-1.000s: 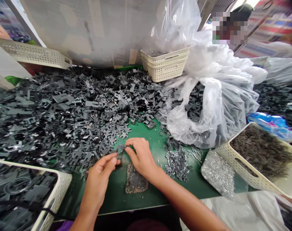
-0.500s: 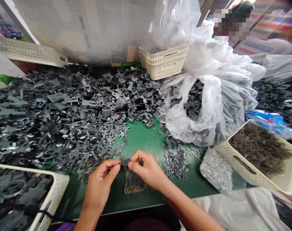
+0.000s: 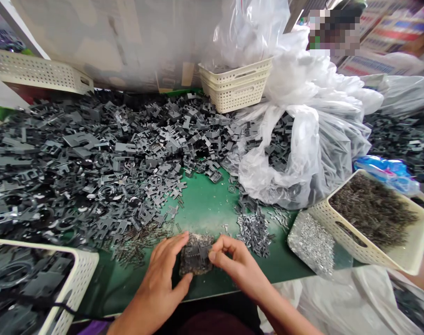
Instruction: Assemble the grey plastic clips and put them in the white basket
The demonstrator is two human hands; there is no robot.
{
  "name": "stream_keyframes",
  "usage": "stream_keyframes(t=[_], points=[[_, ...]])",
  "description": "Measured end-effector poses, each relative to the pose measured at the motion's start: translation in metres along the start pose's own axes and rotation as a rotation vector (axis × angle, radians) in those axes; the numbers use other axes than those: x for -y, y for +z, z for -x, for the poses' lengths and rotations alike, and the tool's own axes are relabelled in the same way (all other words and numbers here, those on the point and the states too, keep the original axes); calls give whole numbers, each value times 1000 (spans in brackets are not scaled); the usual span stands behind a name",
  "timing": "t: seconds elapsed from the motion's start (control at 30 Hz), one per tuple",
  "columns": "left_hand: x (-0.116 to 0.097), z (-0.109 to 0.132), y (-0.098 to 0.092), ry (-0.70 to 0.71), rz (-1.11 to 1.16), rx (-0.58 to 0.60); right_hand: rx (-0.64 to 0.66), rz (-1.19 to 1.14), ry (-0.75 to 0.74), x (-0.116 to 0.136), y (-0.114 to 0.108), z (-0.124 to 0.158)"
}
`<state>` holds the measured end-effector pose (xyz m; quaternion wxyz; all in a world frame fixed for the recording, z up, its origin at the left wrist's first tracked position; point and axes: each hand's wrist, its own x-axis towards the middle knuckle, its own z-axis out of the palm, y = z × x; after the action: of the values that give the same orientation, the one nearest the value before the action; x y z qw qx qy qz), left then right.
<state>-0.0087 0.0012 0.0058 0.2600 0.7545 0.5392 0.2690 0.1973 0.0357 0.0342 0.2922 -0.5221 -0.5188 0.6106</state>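
A small speckled block lies on the green table near its front edge. On top of it sits a dark grey plastic part with slots and ridges. My left hand is at the block's left side, fingers and thumb apart, the tips next to its edge. My right hand is closed in a pinch at the right end of the grey part, thumb and forefinger together on its edge. The fingertips partly cover that end. Small springs lie to the left of my left hand.
A large heap of grey plastic parts covers the left and back. To the right are a pile of small grey pieces, a bag of shiny metal bits, a basket of springs and a plastic bag. A basket stands front left.
Both hands have come down towards me. The grey part they held above the block is now on it. My left hand has let go and spread its fingers beside the block.
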Motion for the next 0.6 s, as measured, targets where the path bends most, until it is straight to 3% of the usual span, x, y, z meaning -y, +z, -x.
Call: stream_keyframes(t=[0.07,0.2,0.37,0.6], points=[[2,3,7,68,-114,-33,-44,113,-11,-7,1,4],[5,6,20,65,-200,-130,-100,408,-96,-14,7,5],[4,7,23,77,-204,-209,-54,642,-154,-8,13,-2],[-3,1,8,181,-311,-52,-9,806,-197,0,9,-6]])
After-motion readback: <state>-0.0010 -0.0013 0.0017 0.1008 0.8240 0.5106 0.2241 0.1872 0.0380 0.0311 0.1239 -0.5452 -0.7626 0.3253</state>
